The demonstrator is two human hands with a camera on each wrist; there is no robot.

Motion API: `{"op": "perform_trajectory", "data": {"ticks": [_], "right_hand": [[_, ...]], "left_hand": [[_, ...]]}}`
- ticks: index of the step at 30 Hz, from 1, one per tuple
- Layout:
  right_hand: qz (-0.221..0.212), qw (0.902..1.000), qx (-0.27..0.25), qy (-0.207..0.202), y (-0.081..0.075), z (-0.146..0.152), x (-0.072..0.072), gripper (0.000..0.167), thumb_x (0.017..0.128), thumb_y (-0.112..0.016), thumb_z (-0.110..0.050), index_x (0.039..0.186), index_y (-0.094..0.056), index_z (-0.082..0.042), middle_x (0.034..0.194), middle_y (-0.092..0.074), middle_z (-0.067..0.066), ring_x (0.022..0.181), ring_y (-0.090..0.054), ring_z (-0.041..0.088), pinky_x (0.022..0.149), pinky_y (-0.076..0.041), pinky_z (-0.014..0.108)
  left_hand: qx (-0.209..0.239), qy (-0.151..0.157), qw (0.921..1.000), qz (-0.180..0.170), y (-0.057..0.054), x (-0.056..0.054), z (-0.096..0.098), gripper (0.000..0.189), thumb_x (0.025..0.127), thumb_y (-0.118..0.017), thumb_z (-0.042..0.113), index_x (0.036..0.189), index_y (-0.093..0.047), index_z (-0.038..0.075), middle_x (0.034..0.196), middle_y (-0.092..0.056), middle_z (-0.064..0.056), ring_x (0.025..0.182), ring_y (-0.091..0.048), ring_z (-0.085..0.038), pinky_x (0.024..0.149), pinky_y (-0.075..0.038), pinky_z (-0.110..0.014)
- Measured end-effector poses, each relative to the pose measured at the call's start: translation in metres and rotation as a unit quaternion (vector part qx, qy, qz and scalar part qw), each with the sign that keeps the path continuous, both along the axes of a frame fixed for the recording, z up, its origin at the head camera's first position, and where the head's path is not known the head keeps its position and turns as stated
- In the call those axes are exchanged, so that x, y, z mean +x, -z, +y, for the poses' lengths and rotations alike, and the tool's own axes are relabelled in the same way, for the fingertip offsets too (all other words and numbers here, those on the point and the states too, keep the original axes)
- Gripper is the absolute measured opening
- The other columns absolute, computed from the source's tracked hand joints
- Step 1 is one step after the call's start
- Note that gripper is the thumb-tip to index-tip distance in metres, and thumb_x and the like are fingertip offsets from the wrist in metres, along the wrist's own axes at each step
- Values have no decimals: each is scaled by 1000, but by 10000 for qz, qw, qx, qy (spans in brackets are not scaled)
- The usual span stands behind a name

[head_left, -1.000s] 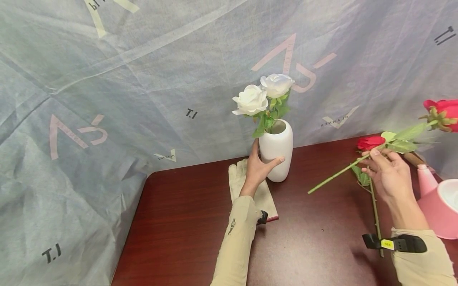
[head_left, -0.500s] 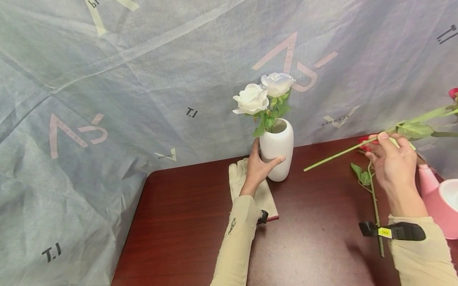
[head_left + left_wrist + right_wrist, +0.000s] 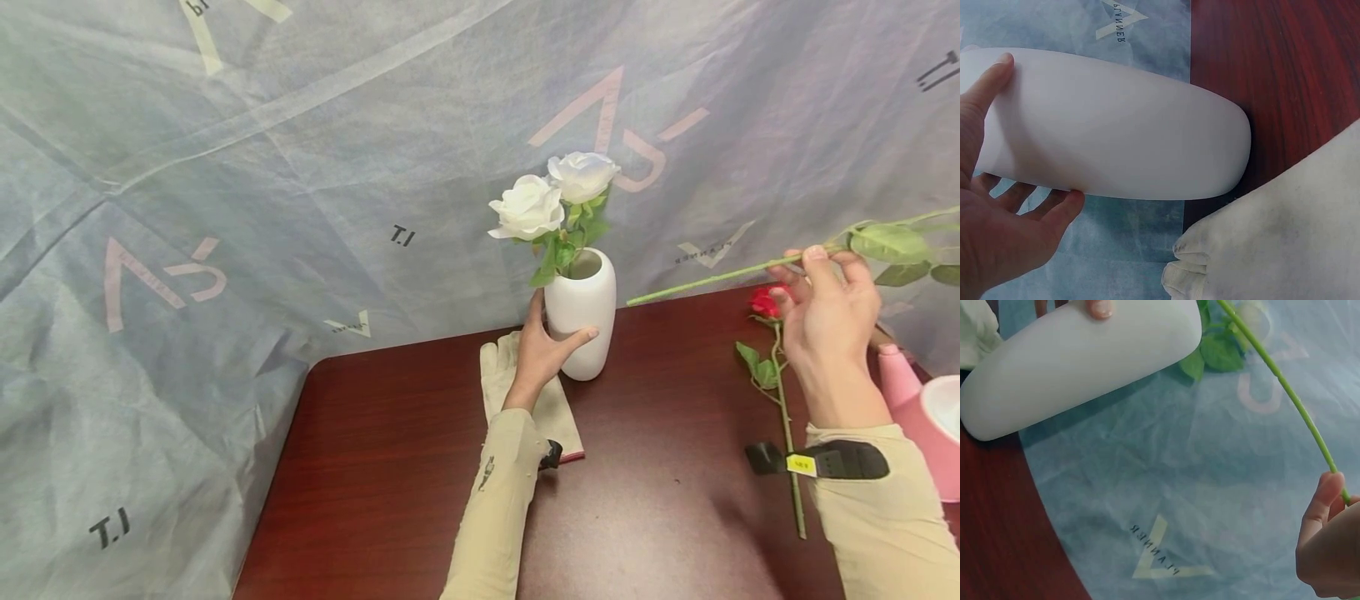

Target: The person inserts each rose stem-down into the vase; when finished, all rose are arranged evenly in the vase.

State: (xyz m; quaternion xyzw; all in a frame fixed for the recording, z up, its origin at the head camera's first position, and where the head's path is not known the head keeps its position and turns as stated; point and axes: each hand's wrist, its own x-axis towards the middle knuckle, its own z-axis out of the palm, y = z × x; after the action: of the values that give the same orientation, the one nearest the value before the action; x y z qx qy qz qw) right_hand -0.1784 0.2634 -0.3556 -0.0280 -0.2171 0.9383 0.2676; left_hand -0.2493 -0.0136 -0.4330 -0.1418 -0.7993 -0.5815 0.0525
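Observation:
My left hand (image 3: 542, 354) grips the side of a white vase (image 3: 581, 308), thumb across its front and fingers round the other side. The vase stands upright; two white roses (image 3: 527, 208) lean out of its mouth. In the left wrist view, the fingers (image 3: 1063, 215) touch the vase's lower edge. My right hand (image 3: 832, 333) pinches the leafy green stem (image 3: 697, 286) of a rose between thumb and fingers. Its cut end points left, close to the vase rim in the head view. The bloom is outside the frame.
A red rose (image 3: 767, 302) lies on the dark red table (image 3: 375, 467), its stem running under the right wrist strap. Right of it stands a pink watering can (image 3: 947, 442), partly cut off. A cream glove (image 3: 561, 417) lies beneath the left forearm. Grey cloth (image 3: 300, 167) hangs behind.
My right hand has risen and gone slightly right; the stem has tilted nearer level, its end lifting toward the rim height. The red bloom has left the view. The left hand stays on the vase.

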Motion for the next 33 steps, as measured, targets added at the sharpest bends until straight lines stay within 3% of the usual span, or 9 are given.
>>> {"op": "perform_trajectory", "data": {"ticks": [10,19,26,33], "right_hand": [[-58,9982,466,373,-24,-21,-17,18,84,-65,4,91,-49,1,81,-61,17,66,-64,29,44,-43,27],[-367,9926,1073,433,-37,-40,-31,26,80,-72,-4,95,-51,-1,86,-62,15,72,-66,26,47,-47,25],[-597,9804,1717,766,-38,-53,-39,21,80,-73,-6,93,-56,-1,85,-65,15,69,-66,23,46,-47,23],[-529,9647,2372,1014,-39,-63,-47,15,82,-71,-5,92,-60,-1,81,-66,13,66,-66,20,48,-49,21]], "left_hand": [[9,-8,10000,56,0,0,0,94,72,-80,37,146,-23,33,139,-41,3,119,-46,-13,92,-42,-35],[-60,-31,10000,-38,0,0,0,97,72,-80,38,147,-19,34,140,-39,4,120,-45,-12,92,-43,-35],[-92,-54,9999,-22,1,0,0,97,72,-80,39,147,-19,35,141,-38,5,121,-45,-12,92,-43,-35],[-178,-91,9997,-119,0,1,-1,98,72,-79,42,148,-18,34,142,-37,3,123,-43,-13,93,-43,-36]]}}
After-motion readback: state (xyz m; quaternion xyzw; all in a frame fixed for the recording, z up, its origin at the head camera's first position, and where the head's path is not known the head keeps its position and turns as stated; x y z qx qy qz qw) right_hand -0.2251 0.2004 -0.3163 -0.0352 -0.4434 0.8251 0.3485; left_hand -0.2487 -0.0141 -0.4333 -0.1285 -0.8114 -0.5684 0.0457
